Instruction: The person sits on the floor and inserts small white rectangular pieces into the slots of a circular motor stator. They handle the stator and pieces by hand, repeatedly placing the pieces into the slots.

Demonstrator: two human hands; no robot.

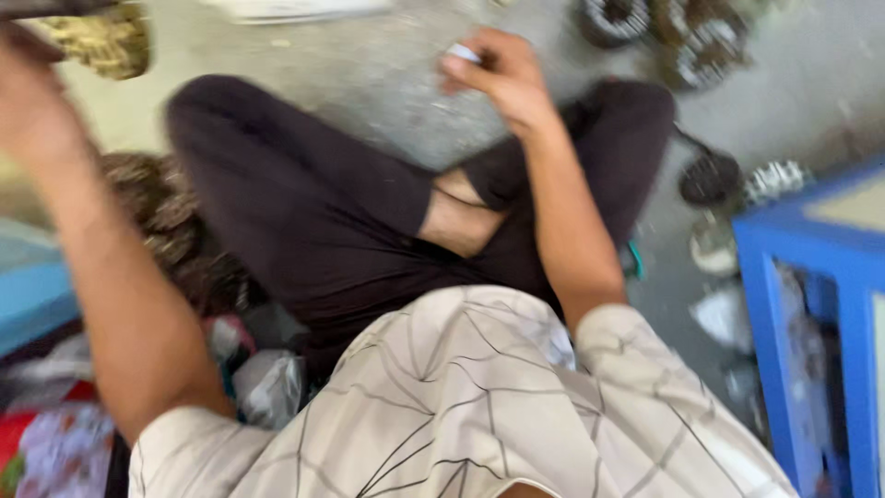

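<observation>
The person sits cross-legged on a grey concrete floor [369, 83], in dark trousers [304, 212] and a pale shirt with thin crossing lines [461, 406]. The picture is blurred by motion, so fine detail is lost.

The right hand [502, 78] is raised over the right knee, its fingers curled narrowly around a small pale object [464, 53] pinched at the fingertips; what that object is cannot be told. It sits above the floor, in front of the folded legs, not touching the ground.

The left hand [32, 101] is lifted at the upper left edge of the view, mostly cut off and smeared, so whether it is wide or closed cannot be told. Just above and beside it lies a yellowish-brown clump of tangled material [101, 41], with a dark strip across its top.

On the floor beyond the right knee stand several dark round metal parts [701, 46], and more lie near a blue frame [793, 304] at the right edge. At the lower left lie crumpled cloths and bags [64, 433].
</observation>
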